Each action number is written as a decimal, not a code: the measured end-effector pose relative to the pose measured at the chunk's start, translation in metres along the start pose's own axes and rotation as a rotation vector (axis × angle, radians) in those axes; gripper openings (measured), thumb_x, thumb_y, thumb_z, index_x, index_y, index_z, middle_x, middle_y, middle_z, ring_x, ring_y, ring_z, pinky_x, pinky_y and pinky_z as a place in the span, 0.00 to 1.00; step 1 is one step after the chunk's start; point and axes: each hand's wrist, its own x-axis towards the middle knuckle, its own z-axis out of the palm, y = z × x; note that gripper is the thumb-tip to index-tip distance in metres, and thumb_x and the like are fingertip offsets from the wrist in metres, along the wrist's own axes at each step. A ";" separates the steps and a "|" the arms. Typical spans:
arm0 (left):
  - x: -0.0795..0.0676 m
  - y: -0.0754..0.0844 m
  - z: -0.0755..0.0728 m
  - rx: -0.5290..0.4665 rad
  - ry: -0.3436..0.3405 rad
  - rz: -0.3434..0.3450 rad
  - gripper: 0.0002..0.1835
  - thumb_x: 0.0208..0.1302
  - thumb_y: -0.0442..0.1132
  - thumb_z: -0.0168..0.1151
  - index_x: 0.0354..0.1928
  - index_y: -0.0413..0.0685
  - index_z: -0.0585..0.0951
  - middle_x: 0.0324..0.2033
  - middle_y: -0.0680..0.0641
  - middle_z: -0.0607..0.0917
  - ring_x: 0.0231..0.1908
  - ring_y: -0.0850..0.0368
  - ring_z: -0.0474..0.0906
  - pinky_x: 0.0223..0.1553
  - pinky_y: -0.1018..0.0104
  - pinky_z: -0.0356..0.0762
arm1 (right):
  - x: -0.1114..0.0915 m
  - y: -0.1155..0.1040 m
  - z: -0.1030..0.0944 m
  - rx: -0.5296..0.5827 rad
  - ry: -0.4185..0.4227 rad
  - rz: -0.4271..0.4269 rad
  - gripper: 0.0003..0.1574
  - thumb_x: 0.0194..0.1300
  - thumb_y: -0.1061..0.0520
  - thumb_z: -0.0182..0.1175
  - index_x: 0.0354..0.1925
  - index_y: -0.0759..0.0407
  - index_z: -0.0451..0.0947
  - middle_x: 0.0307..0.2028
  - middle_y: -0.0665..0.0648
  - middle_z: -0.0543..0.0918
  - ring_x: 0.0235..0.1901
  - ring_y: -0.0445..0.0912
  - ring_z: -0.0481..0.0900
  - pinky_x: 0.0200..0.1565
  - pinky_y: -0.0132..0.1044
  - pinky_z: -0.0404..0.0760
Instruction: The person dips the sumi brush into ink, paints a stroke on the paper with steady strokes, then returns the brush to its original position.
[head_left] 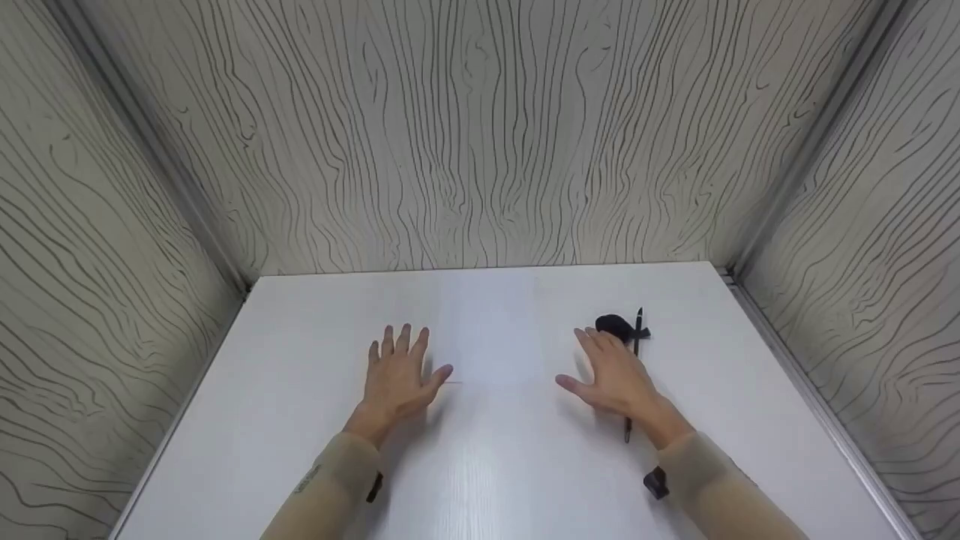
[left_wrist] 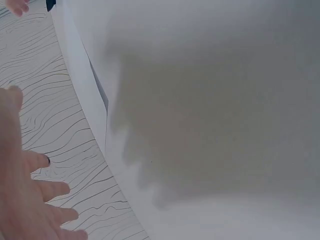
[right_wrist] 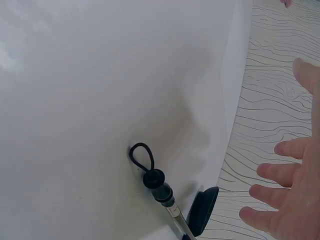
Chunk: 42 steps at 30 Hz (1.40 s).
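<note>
A white sheet of paper lies on the white table, one edge slightly raised in the left wrist view. My left hand is held to the left of the sheet, fingers straight and spread, with nothing in it. To the sheet's right, my right hand hovers empty with its fingers extended, partly covering a slim dark brush. The brush's hanging loop shows in the right wrist view. Its pointed end lies over a small black object, whose kind I cannot tell.
The white tabletop meets a wood-grain patterned wall at the back. Similar panels stand at left and right, with grey metal strips along the corners. A dark strap piece hangs under the right wrist.
</note>
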 end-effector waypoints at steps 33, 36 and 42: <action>0.017 0.016 0.011 -0.026 -0.073 0.054 0.25 0.88 0.50 0.56 0.73 0.41 0.82 0.67 0.38 0.87 0.70 0.38 0.84 0.74 0.42 0.83 | 0.031 -0.022 0.016 0.036 -0.122 0.068 0.43 0.76 0.41 0.70 0.77 0.65 0.77 0.74 0.69 0.83 0.77 0.68 0.78 0.81 0.63 0.73; 0.020 0.017 0.014 -0.044 -0.082 0.065 0.25 0.88 0.50 0.56 0.72 0.39 0.82 0.68 0.37 0.87 0.71 0.37 0.83 0.75 0.41 0.82 | 0.035 -0.026 0.018 0.043 -0.128 0.075 0.43 0.77 0.41 0.70 0.77 0.64 0.77 0.74 0.69 0.83 0.78 0.68 0.77 0.82 0.63 0.73; 0.023 0.019 0.020 -0.048 -0.080 0.076 0.25 0.88 0.49 0.56 0.72 0.38 0.82 0.71 0.36 0.85 0.73 0.36 0.80 0.76 0.38 0.80 | 0.040 -0.031 0.024 0.061 -0.146 0.063 0.43 0.78 0.41 0.68 0.78 0.64 0.75 0.76 0.69 0.81 0.80 0.68 0.75 0.83 0.63 0.71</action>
